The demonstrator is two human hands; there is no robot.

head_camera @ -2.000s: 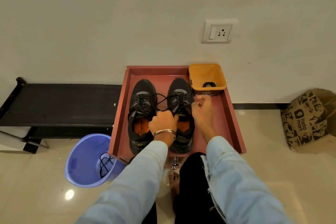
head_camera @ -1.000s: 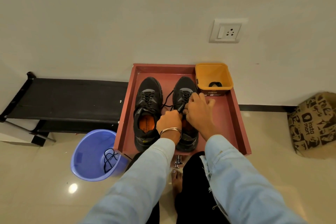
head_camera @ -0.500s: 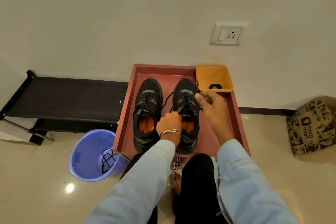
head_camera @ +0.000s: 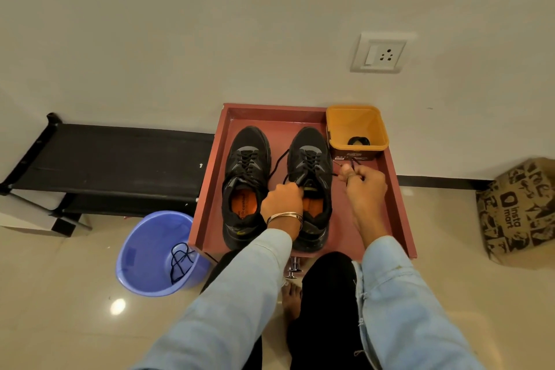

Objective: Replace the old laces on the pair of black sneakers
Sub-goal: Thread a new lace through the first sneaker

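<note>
Glossy beige floor tiles meet a plain pale wall carrying 1 switch-and-socket plate. Red tray sits against the wall on a small stand; a low black bench is to its left. 2 black sneakers stand side by side in the tray, toes to the wall: left sneaker fully laced, orange insole visible; right sneaker with its lace loose at both ends. Left hand, bangles at the wrist, is closed on the lace end at the tongue of the right sneaker. Right hand is out to the right of that shoe, fingers pinched on the other lace end, which runs taut from the eyelets. Hands are apart. Yellow tub in the tray's far right corner holds 1 dark coiled item. Blue bucket on the floor left of the tray holds 1 loose black lace. Printed paper bag stands at far right.
</note>
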